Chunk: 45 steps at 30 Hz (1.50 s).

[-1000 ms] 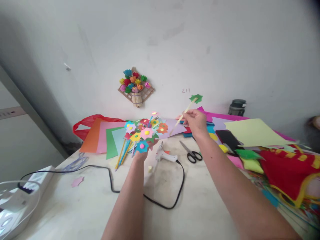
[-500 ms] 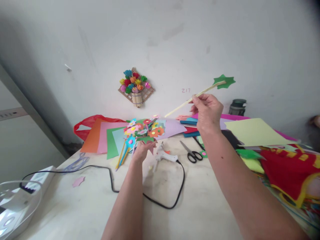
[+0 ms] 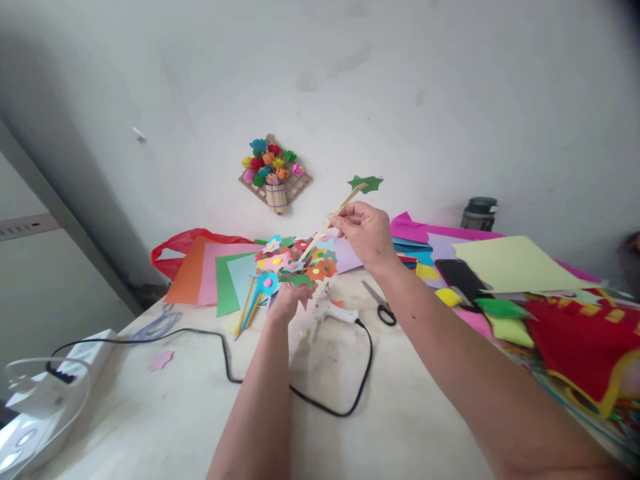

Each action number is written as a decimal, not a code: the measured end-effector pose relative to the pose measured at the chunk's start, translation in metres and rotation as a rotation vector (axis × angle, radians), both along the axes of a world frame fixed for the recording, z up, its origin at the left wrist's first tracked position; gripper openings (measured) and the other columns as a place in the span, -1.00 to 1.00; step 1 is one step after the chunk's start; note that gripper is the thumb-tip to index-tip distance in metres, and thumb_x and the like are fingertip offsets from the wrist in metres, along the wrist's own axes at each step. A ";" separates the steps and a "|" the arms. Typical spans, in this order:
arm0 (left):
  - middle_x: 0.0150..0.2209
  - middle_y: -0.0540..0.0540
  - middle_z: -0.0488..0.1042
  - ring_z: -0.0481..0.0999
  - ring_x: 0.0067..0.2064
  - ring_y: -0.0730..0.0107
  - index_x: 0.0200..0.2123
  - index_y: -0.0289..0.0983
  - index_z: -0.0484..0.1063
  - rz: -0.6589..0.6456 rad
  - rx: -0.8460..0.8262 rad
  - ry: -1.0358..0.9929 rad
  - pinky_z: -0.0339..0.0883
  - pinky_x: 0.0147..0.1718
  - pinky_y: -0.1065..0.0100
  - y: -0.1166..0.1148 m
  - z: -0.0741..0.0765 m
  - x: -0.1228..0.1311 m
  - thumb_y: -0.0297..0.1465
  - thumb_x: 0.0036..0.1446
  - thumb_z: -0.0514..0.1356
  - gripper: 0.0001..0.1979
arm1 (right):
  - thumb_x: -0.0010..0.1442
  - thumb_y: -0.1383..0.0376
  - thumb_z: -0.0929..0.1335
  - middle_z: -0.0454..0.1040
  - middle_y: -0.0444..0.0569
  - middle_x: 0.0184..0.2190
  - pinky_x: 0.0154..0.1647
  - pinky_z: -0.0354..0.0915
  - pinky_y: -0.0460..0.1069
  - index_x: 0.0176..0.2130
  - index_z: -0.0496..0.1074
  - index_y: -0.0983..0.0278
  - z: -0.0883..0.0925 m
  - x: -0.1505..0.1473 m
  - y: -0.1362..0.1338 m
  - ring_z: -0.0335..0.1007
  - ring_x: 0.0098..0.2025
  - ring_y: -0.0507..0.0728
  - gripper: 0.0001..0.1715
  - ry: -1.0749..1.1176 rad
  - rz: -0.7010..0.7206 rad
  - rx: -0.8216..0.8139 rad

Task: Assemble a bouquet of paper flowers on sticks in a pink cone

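Observation:
My left hand (image 3: 287, 301) is closed round the stems of a bunch of paper flowers (image 3: 277, 261) in blue, pink, orange and other colours. Yellow and blue stem ends poke out below it to the left. Between thumb and fingers my right hand (image 3: 364, 230) pinches the pale yellow stem of a green paper flower (image 3: 367, 184). The green star-shaped head points up and right, and the stem's lower tip reaches the bunch's blossoms. Whether that tip touches them I cannot tell. A white glue gun (image 3: 334, 312) lies just right of my left hand.
Scissors (image 3: 385, 313) lie beside the glue gun, whose black cord (image 3: 345, 413) loops across the table to a power strip (image 3: 93, 353). Coloured sheets (image 3: 187, 277) line the back. A phone (image 3: 460, 277), a dark bottle (image 3: 479, 215) and a red felt piece (image 3: 575, 340) are at right.
My right hand has moved left and slightly down with the green flower, bringing its stem tip to the bunch. The phone now shows more. My left hand still holds the bunch.

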State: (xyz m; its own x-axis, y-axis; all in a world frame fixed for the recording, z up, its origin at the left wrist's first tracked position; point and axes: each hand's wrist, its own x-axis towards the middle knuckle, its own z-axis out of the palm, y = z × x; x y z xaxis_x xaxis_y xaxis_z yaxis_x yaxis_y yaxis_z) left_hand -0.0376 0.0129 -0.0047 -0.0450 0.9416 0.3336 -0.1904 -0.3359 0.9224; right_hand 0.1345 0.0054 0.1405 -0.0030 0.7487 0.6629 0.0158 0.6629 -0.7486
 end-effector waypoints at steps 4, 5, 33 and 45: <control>-0.63 0.05 0.31 0.26 -0.57 0.51 -0.53 -0.32 0.37 0.003 -0.011 0.000 0.14 -0.59 0.42 -0.002 0.002 0.002 -0.42 -0.37 0.31 -0.77 | -0.05 0.21 0.40 0.41 -0.18 -0.64 -0.47 0.25 -0.11 -0.54 0.32 0.28 -0.001 -0.002 0.002 0.37 -0.55 0.00 -0.77 -0.060 -0.001 -0.019; -0.62 0.05 0.31 0.26 -0.58 0.52 -0.54 -0.32 0.37 0.005 -0.012 0.006 0.14 -0.59 0.42 -0.002 0.001 0.002 -0.42 -0.37 0.31 -0.77 | -0.05 0.22 0.40 0.42 -0.18 -0.64 -0.47 0.25 -0.11 -0.54 0.32 0.28 -0.002 -0.003 0.004 0.38 -0.54 0.01 -0.79 -0.076 -0.001 -0.022; -0.70 0.05 0.24 0.23 -0.61 0.53 -0.68 -0.31 0.32 -0.005 0.000 0.081 0.11 -0.61 0.42 0.000 -0.007 0.000 -0.39 -0.31 0.28 -0.82 | 0.02 0.30 0.37 0.49 -0.15 -0.50 -0.29 0.27 -0.08 -0.49 0.36 0.26 -0.014 -0.018 0.011 0.43 -0.39 0.04 -0.90 -0.353 -0.012 0.060; -0.68 0.04 0.24 0.22 -0.58 0.52 -0.68 -0.30 0.28 -0.008 0.016 0.123 0.12 -0.56 0.40 0.000 -0.007 0.000 -0.42 -0.30 0.21 -0.87 | 0.05 0.29 0.35 0.51 -0.13 -0.44 -0.30 0.22 -0.09 -0.39 0.43 0.26 -0.019 -0.021 0.018 0.42 -0.35 0.05 -0.92 -0.415 -0.004 0.082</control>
State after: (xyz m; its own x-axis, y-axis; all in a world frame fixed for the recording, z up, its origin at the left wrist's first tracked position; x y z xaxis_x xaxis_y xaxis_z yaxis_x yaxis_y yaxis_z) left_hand -0.0377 0.0126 -0.0117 0.0050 0.9363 0.3510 -0.0787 -0.3496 0.9336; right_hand 0.1140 0.0237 0.1212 -0.2800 0.6938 0.6636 0.3073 0.7196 -0.6227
